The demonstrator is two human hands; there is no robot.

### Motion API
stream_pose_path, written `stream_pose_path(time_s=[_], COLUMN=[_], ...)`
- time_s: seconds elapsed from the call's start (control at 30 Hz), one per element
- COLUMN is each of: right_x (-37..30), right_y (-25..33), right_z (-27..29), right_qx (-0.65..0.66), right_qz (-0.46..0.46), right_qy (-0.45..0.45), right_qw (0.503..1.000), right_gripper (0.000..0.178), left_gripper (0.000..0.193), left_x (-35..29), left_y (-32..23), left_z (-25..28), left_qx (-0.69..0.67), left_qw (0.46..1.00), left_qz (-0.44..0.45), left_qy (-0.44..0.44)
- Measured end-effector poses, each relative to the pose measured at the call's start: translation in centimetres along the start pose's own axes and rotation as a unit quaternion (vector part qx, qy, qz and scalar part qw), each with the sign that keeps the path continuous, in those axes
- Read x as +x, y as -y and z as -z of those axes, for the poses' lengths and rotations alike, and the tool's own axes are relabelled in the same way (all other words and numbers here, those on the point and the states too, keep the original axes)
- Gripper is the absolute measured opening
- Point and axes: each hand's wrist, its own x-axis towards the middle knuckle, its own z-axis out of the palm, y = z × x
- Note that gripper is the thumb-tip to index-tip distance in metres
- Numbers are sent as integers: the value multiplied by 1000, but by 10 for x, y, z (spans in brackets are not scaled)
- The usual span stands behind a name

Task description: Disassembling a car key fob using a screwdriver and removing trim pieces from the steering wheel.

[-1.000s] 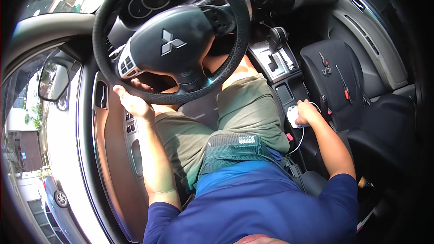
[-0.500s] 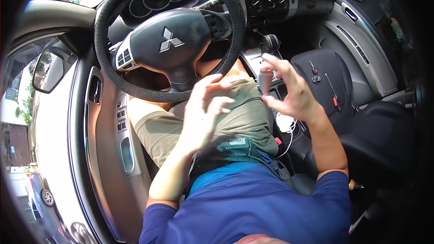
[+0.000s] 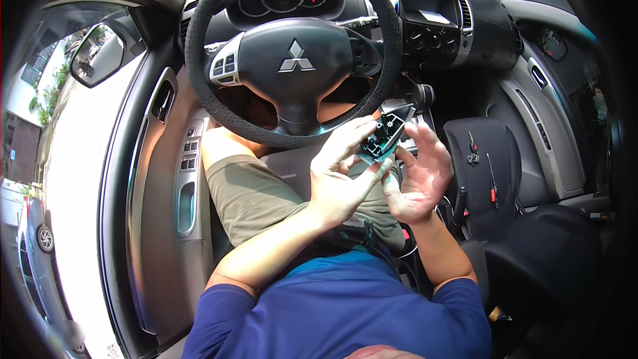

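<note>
Above my lap, just below the steering wheel's right side, a small angular piece (image 3: 384, 136) is raised. It has black parts and clear, teal-tinted edges, and its exact kind I cannot make out. My left hand (image 3: 342, 176) grips its near left side between thumb and fingers. Right beside it, my right hand (image 3: 422, 176) is raised with fingers apart and palm toward the piece. Its thumb is close to the left thumb; whether it touches the piece is unclear. On my lap, partly behind my forearm, lies a dark mesh pouch (image 3: 355, 229).
The steering wheel (image 3: 296, 53) stands in front of me, with the gear lever (image 3: 423, 98) to its right. On the passenger seat (image 3: 488, 139) lie a red-handled screwdriver (image 3: 493, 186) and a bunch of keys (image 3: 473, 149). The door panel (image 3: 193, 159) borders my left side.
My hands were spread apart and have come together, with the black, clear-edged piece now showing in the left. The view has shifted, so the car's interior sits further right.
</note>
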Motion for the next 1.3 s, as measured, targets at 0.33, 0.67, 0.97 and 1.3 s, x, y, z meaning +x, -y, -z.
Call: stream_pose_path(time_s=[0.33, 0.67, 0.97, 1.3], right_x=[10, 8, 12, 35], right_y=[2, -5, 0, -5], right_z=[-12, -12, -21, -24], right_qx=[41, -20, 14, -2], right_qz=[-63, -55, -30, -21], right_qy=[52, 40, 89, 52], right_qw=[996, 998, 996, 998], right_gripper=[108, 120, 120, 128], left_gripper=[58, 59, 82, 93], left_x=[-5, -15, -20, -16], left_y=[-1, -12, -10, -13], left_z=[4, -1, -2, 16], left_qx=[-18, -135, -52, -5], left_qw=[999, 990, 992, 997], left_qz=[-44, 49, 2, -66], left_qy=[-5, -7, -112, -43])
